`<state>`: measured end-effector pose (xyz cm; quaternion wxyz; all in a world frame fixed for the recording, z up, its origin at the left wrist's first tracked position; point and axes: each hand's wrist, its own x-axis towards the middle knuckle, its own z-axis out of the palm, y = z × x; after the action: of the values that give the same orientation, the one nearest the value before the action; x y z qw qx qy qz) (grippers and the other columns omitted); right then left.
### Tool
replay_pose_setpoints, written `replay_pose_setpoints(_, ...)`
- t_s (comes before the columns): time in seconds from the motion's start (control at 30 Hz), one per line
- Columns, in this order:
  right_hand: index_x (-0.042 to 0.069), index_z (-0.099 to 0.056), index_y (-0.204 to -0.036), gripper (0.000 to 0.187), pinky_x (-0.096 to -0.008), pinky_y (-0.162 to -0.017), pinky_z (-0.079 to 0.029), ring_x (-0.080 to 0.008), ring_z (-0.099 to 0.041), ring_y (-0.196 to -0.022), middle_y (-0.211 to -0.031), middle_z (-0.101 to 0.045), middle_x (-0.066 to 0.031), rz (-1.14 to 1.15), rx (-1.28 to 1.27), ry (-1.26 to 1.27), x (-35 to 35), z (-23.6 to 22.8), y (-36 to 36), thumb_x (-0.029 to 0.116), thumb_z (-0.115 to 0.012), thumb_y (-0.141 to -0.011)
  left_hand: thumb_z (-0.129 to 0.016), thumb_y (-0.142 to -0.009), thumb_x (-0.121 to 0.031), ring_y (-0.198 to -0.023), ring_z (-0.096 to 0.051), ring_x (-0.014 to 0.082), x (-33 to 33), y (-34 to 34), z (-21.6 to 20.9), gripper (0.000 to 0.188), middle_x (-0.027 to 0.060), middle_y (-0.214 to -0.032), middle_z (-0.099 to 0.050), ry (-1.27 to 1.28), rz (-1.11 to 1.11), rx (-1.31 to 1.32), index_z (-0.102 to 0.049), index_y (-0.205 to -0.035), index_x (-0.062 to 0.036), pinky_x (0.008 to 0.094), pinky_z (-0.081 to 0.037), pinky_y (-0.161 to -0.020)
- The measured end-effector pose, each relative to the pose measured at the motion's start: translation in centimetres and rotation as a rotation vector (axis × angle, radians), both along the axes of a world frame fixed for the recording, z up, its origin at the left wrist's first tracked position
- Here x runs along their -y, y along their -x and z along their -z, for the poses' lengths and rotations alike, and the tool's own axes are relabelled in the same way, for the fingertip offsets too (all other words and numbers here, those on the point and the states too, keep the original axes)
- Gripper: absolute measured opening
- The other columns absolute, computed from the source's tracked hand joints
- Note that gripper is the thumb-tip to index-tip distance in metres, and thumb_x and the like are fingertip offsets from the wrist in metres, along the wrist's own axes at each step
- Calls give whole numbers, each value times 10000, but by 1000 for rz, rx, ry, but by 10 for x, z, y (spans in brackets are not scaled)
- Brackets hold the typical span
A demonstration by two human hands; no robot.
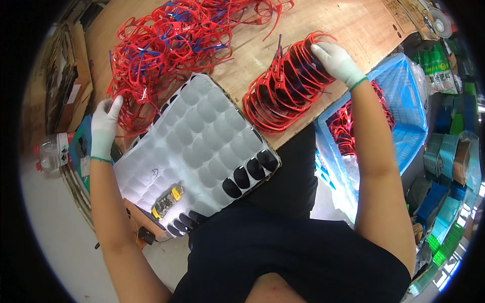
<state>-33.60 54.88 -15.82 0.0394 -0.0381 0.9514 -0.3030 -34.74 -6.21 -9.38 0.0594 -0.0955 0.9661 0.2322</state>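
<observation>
My left hand (105,123), in a white glove, is at the near left edge of a tangled pile of red glasses frames (172,40) with blue parts. Its thumb and fingers close on a red frame there. To the right, a row of red sunglasses (283,83) with dark lenses stands nested together. My gloved right hand (336,63) grips the sunglasses at the row's far right end. Between my hands lies a tray of dark oval lenses (242,177), mostly covered by a thin white sheet (202,131). The lenses show through it as grey ovals.
A yellow-and-grey tool (167,202) lies on the sheet. Right of the wooden table (252,45) stands a blue crate (404,111) lined with plastic, holding more red glasses. A clear bottle (50,151) and cardboard (76,76) are at the left.
</observation>
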Motion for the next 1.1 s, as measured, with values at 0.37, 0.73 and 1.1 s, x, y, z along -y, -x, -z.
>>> replay_pose_setpoints(0.37, 1, -698, -1144, 404, -402, -845, -547, -345, -713, -951, -988, -726, -213, 312, -363, -57, 39, -63, -96, 361, -607, -984, -608, -970, -149, -706, -445, 45, -33, -186, -103, 277, -52, -867, -523, -410, -79, -284, -639, -1210, -15, 201, -368, -633)
replay_pose_setpoints(0.73, -50, -703, -1006, 383, -320, -786, -541, -169, -673, -816, -853, -715, -108, 309, 294, 514, 169, -19, -226, 279, -799, -835, -535, -1027, -82, -896, -712, 210, -112, -312, -67, 161, 168, -996, -716, -1087, 226, -58, -529, -1163, 4, 342, -578, -815)
replay_pose_setpoints(1.1, 9, -367, -1459, 549, -264, -710, -545, -136, -667, -815, -1114, -598, -101, 76, 335, 968, 191, -74, -243, -54, -552, -946, -478, -1047, -71, -683, -652, 118, -103, -332, -87, 146, 97, -868, -691, -851, 224, 3, -544, -1154, 3, 254, -540, -632)
